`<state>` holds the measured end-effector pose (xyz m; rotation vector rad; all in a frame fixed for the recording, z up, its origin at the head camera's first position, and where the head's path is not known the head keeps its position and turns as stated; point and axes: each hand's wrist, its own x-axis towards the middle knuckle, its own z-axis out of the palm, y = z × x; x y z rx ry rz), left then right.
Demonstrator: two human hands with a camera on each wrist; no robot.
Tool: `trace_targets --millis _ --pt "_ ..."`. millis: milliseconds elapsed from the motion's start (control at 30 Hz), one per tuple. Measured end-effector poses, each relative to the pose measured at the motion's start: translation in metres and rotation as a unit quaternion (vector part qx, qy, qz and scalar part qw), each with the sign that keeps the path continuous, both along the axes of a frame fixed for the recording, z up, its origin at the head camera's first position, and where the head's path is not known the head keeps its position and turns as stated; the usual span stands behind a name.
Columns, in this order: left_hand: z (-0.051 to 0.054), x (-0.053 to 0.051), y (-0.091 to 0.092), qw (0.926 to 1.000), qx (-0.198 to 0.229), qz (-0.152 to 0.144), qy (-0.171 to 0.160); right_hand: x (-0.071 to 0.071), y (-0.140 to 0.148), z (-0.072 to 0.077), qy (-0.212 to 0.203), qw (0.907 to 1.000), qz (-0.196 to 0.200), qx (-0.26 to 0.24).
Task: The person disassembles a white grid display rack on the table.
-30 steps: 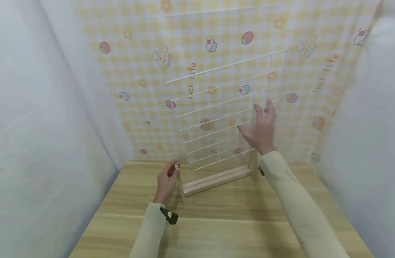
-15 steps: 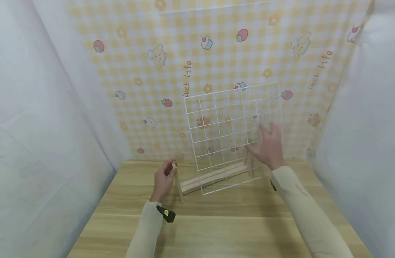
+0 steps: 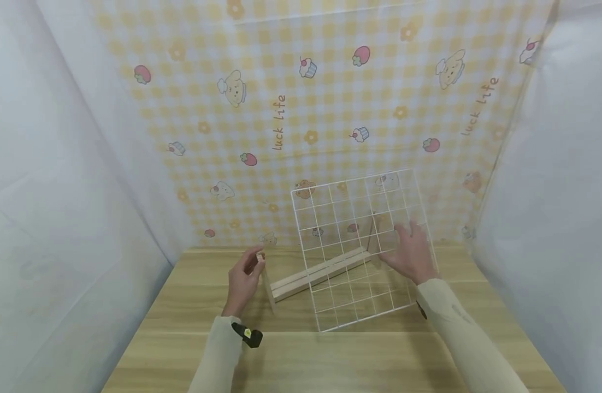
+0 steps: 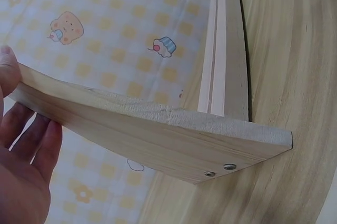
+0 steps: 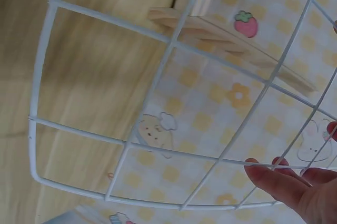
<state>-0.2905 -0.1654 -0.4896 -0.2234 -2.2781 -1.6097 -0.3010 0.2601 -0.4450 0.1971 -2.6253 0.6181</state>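
My left hand [image 3: 244, 281] holds the upper end of the upright side board [image 3: 267, 285] of a wooden stand, thumb on one edge and fingers behind, as the left wrist view also shows on the board [image 4: 158, 134]. Two parallel rails [image 3: 320, 274] join this board to a second one at the right. In my right hand [image 3: 413, 254] is a white wire grid [image 3: 352, 180], tilted in front of the stand's right part. The right wrist view shows thumb and fingertips [image 5: 258, 174] pinching the grid's wires.
A wood-grain table [image 3: 360, 355] lies under the stand. Behind it hangs a yellow checked cloth [image 3: 330, 103] with printed figures. White sheets [image 3: 50, 218] stand along the left and right sides.
My right hand has lowered the wire grid toward the table, and the grid's face has turned more toward the head view. My left hand keeps its hold on the side board.
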Motion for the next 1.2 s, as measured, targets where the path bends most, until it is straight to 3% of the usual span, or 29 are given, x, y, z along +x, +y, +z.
trace_targets --millis 300,600,833,1200 --pt "-0.002 0.013 -0.001 0.9996 0.023 -0.006 -0.017 0.009 0.011 -0.023 -0.036 0.9989 -0.001 0.031" --pt "-0.002 0.032 0.000 0.9994 0.022 0.021 -0.014 0.017 0.019 -0.036 -0.066 0.9973 -0.003 0.032" --pt "-0.008 0.040 0.002 0.9981 0.004 0.056 0.026 0.022 0.023 -0.041 -0.086 0.9951 -0.009 0.046" --pt "-0.010 0.058 0.007 0.9929 -0.009 0.104 0.057 0.029 0.034 -0.047 -0.115 0.9923 -0.012 0.045"
